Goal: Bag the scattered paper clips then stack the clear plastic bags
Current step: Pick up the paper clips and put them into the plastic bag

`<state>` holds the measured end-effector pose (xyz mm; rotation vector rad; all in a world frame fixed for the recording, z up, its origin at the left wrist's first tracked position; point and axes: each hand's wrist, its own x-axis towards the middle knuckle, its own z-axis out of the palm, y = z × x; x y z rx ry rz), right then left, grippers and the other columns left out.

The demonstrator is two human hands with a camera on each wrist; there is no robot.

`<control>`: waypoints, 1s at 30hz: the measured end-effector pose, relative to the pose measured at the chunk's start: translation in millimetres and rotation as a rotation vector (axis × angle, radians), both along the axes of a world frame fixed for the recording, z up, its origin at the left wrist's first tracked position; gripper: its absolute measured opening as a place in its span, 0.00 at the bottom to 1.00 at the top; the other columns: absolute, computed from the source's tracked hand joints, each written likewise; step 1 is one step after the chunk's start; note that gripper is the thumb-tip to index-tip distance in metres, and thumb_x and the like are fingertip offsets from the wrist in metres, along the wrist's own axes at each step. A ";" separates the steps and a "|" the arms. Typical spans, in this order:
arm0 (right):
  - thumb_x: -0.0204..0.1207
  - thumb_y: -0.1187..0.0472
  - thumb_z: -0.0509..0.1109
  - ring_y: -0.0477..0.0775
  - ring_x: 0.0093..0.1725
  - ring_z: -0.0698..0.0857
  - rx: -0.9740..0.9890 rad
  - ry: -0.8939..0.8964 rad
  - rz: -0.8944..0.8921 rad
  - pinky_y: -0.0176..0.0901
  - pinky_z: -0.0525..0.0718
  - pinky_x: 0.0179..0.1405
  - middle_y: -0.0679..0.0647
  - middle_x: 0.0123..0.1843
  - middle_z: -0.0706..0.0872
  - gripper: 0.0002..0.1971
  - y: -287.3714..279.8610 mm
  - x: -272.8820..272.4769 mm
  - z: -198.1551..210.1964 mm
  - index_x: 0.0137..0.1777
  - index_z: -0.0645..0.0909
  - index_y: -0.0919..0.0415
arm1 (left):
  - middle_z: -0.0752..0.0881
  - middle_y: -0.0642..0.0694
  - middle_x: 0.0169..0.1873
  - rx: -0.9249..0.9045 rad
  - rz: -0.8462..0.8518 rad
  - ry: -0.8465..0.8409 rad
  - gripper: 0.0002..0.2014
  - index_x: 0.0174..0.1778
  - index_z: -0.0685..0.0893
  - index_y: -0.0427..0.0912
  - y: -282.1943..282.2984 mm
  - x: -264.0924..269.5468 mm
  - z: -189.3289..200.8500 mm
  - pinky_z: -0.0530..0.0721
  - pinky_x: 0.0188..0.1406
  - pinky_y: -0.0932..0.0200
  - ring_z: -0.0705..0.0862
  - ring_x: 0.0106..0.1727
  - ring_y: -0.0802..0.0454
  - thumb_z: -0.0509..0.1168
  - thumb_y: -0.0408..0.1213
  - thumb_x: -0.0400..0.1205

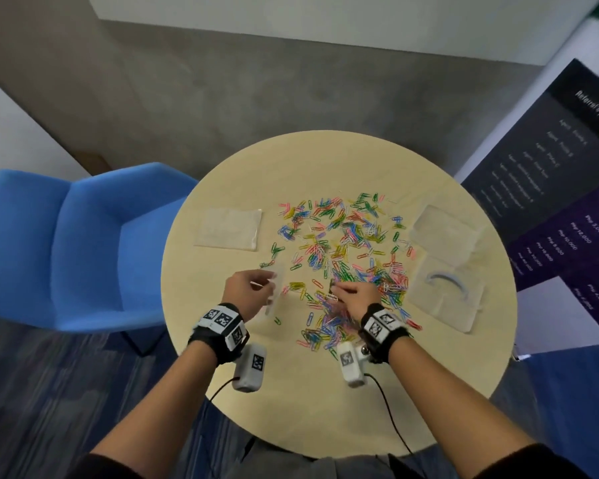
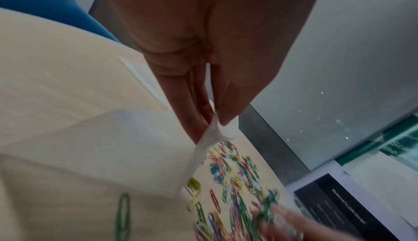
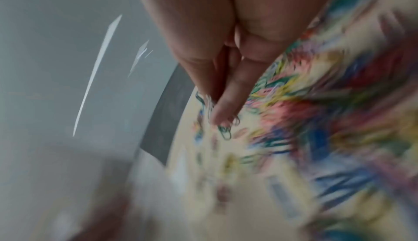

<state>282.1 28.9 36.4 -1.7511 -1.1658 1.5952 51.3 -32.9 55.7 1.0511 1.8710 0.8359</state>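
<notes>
Coloured paper clips [image 1: 339,250] lie scattered over the middle of a round pale table [image 1: 291,392]. My left hand [image 1: 253,288] pinches the top edge of a small clear plastic bag [image 2: 126,148], which hangs at the left of the clips. My right hand [image 1: 346,292] is over the near part of the heap, its fingertips [image 3: 222,117] pinching a few clips [image 3: 224,131]. The right wrist view is heavily blurred.
A flat pile of clear bags [image 1: 229,228] lies on the table's left. More clear bags [image 1: 446,233] lie at the right, one [image 1: 445,295] with a blue curved thing inside. A blue chair [image 1: 83,250] stands left of the table, a dark banner [image 1: 550,188] right.
</notes>
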 end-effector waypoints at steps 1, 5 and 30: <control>0.75 0.70 0.74 0.57 0.43 0.93 -0.105 0.185 -0.092 0.48 0.92 0.41 0.63 0.56 0.90 0.12 1.5 -1.4 4.2 0.58 0.86 0.66 | 0.90 0.42 0.43 -0.002 -0.017 0.005 0.10 0.56 0.90 0.43 2.3 7.0 -0.1 0.92 0.43 0.54 0.92 0.34 0.51 0.69 0.32 0.80; 0.75 0.74 0.71 0.57 0.43 0.92 -0.264 0.624 -0.272 0.41 0.91 0.39 0.64 0.53 0.89 0.12 3.2 -24.0 26.1 0.58 0.82 0.73 | 0.88 0.44 0.41 0.000 -0.079 0.019 0.11 0.58 0.89 0.39 12.2 32.2 -2.1 0.91 0.47 0.49 0.91 0.35 0.46 0.69 0.30 0.80; 0.75 0.67 0.74 0.55 0.38 0.92 0.077 -0.074 0.512 0.48 0.91 0.48 0.61 0.40 0.92 0.08 19.7 -96.7 33.1 0.53 0.88 0.67 | 0.91 0.45 0.45 0.121 -0.151 0.176 0.11 0.53 0.92 0.43 18.6 -19.2 5.4 0.87 0.48 0.59 0.90 0.40 0.53 0.70 0.28 0.77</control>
